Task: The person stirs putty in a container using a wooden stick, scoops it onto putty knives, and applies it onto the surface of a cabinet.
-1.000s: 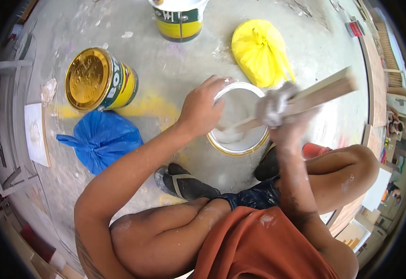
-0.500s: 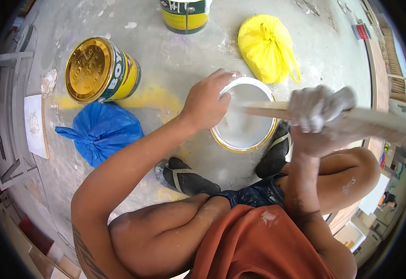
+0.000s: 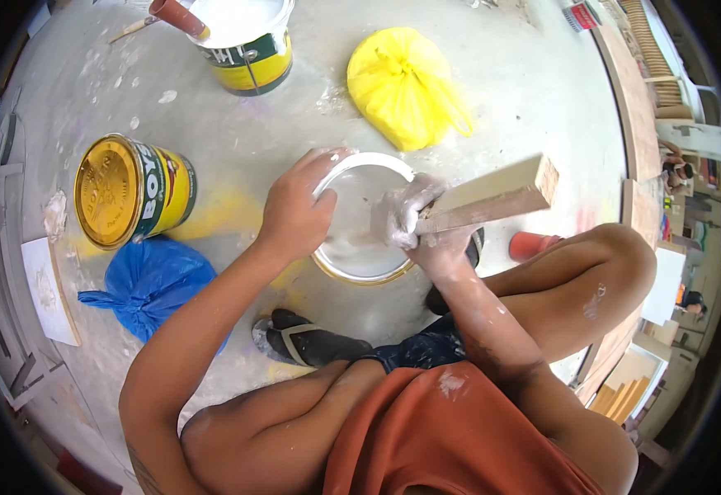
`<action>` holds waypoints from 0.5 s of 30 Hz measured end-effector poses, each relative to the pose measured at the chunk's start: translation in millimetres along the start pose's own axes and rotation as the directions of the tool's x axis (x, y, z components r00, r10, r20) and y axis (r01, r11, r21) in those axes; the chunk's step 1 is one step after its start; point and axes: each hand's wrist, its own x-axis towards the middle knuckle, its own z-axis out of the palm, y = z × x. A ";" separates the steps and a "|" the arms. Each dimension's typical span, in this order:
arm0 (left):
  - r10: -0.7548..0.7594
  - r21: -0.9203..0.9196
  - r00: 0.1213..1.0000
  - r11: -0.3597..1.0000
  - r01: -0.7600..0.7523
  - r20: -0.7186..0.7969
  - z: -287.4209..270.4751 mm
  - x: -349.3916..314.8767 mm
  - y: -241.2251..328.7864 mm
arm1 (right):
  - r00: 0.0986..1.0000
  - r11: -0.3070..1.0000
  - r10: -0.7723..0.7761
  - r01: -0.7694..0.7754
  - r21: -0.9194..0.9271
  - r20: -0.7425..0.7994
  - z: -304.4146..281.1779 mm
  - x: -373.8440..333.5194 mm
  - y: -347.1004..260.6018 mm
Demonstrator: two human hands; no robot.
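Note:
An open paint can (image 3: 362, 274) with a white-smeared rim stands on the floor between my feet, greyish-white inside. My left hand (image 3: 301, 205) grips its left rim, thumb inside and fingers over the far edge. My right hand (image 3: 410, 216), coated in white, is closed around a wooden stick (image 3: 492, 196) over the can's right side. The stick's squared upper end tilts up to the right; its lower end is hidden by the hand and can.
A lidded paint can (image 3: 113, 190) and a tied blue bag (image 3: 158, 285) are at left. Beyond stand an open can of white (image 3: 249, 70) with a brown tube (image 3: 177, 16) and a tied yellow bag (image 3: 402, 87). A red cup (image 3: 532, 245) lies by my right knee.
My right hand has moved left and lower with the stick, over the can. My left hand keeps its hold on the rim. The view has shifted, bringing the far white can further into sight.

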 end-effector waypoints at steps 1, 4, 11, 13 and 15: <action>-0.001 0.000 1.000 1.000 0.001 -0.013 0.5 1.3 0.9 | 1.000 1.000 0.002 -0.002 -0.002 0.013 0.9 3.3 -12.1; 0.016 0.012 1.000 1.000 -0.016 -0.012 -3.0 -0.5 1.8 | 0.992 0.992 -0.126 0.126 -0.006 0.030 6.1 21.8 -63.4; 0.055 0.036 0.998 0.998 -0.054 -0.037 -1.7 -1.5 0.8 | 0.973 0.799 -0.175 0.052 -0.599 -0.149 17.5 2.9 -17.0; 0.042 0.065 0.999 0.997 -0.041 -0.010 -4.1 -3.8 3.9 | 0.988 0.958 -0.143 0.121 -0.259 -0.064 23.1 11.9 -51.4; 0.041 0.074 0.999 0.997 -0.039 -0.018 -5.1 -5.2 3.9 | 0.973 0.972 -0.227 0.224 -0.075 -0.045 26.2 16.4 -55.4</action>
